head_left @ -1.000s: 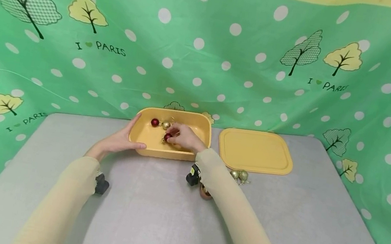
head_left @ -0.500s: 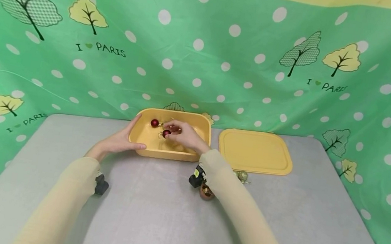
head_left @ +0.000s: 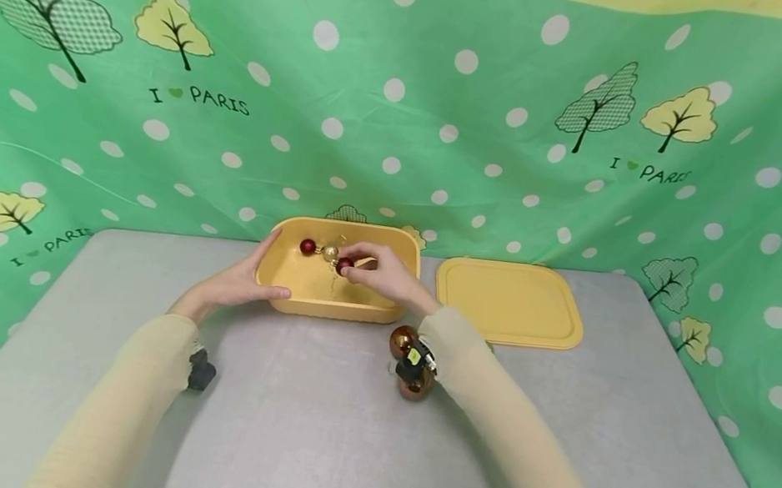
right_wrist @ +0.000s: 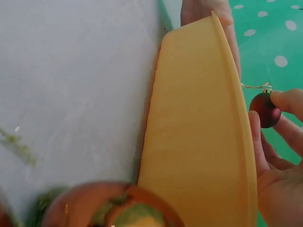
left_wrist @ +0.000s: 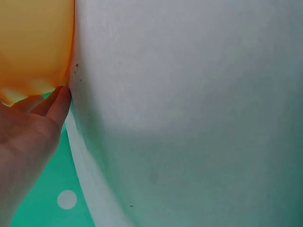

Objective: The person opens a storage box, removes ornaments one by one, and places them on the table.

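My right hand (head_left: 389, 277) pinches a small dark red Christmas ball (right_wrist: 265, 111) with a gold cap and wire hook, above the rim of a yellow plastic box (head_left: 335, 312). Thumb and fingers hold the ball on both sides in the right wrist view. At the box's left end, my left hand (head_left: 237, 282) grips it, thumb over the front rim and fingers along the outer wall (left_wrist: 59, 106). Inside, toward the back left, lie another red ball (head_left: 308, 247) and a gold ball (head_left: 331, 253).
To the right of the box lies its flat yellow lid (head_left: 511, 304). Two larger copper balls, one behind (head_left: 403, 340) and one in front (head_left: 414, 386), sit on the grey table (head_left: 299, 450) beneath my right wrist. A green polka-dot cloth (head_left: 411, 112) hangs behind.
My right hand shifted left with the red ball, then back right and slightly up. The right forearm moved right, uncovering the rear copper ball. My left hand stayed on the box.
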A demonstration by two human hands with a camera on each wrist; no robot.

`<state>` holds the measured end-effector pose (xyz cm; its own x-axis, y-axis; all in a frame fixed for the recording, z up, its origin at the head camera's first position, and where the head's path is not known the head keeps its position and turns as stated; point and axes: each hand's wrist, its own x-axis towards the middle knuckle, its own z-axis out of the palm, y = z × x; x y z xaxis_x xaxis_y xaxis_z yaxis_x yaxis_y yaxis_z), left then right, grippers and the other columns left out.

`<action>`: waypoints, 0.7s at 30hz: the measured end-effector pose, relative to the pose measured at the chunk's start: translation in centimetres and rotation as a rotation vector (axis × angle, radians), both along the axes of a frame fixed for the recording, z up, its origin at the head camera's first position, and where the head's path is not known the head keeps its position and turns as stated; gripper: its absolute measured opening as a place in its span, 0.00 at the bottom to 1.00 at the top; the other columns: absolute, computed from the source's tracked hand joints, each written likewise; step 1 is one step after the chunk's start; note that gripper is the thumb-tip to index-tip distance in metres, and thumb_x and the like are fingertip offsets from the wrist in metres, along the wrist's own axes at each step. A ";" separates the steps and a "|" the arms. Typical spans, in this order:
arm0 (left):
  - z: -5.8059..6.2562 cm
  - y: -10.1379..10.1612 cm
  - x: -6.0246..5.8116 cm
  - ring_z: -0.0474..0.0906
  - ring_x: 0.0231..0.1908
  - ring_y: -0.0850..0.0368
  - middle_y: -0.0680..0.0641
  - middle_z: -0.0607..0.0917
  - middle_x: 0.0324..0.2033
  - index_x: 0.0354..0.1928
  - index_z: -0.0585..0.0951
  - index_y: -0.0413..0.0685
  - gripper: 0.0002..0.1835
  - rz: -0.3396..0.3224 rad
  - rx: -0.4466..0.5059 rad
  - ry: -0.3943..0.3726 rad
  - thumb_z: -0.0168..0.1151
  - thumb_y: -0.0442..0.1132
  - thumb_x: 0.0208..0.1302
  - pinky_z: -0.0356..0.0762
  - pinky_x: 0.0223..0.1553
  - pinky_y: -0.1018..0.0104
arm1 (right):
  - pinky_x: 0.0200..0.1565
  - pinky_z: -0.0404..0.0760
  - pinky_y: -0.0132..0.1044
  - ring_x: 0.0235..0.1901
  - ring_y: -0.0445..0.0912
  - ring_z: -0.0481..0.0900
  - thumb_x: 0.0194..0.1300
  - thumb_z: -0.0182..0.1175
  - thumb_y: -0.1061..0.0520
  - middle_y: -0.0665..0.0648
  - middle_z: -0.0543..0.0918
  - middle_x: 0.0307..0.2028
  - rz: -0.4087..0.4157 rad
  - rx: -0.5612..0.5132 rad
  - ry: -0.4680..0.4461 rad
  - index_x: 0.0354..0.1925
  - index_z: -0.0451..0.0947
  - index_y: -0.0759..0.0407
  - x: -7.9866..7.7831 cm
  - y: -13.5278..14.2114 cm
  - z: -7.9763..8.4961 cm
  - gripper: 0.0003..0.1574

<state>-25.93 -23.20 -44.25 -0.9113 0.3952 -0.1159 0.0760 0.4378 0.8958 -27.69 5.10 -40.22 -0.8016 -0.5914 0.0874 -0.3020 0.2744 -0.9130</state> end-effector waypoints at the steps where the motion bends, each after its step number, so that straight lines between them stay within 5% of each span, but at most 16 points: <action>1: 0.0 0.0 0.0 0.42 0.70 0.32 0.33 0.36 0.73 0.76 0.31 0.61 0.63 0.003 0.000 -0.001 0.71 0.41 0.56 0.40 0.68 0.39 | 0.45 0.81 0.35 0.46 0.57 0.80 0.66 0.58 0.66 0.64 0.79 0.48 -0.006 -0.012 -0.013 0.54 0.77 0.71 0.1 0.2 0.0 0.18; 6: 0.0 0.0 0.0 0.41 0.70 0.31 0.32 0.35 0.73 0.76 0.30 0.60 0.63 -0.003 -0.010 0.008 0.72 0.41 0.55 0.40 0.67 0.38 | 0.46 0.81 0.37 0.46 0.61 0.80 0.66 0.58 0.65 0.65 0.78 0.50 -0.056 -0.048 -0.049 0.54 0.76 0.70 0.4 1.7 0.1 0.19; 21: 0.2 0.0 0.1 0.41 0.70 0.31 0.32 0.35 0.73 0.76 0.30 0.60 0.63 -0.005 -0.009 0.012 0.71 0.40 0.56 0.39 0.67 0.37 | 0.46 0.81 0.37 0.43 0.52 0.81 0.62 0.62 0.67 0.64 0.78 0.51 -0.133 -0.027 -0.082 0.56 0.75 0.69 1.9 4.2 0.5 0.23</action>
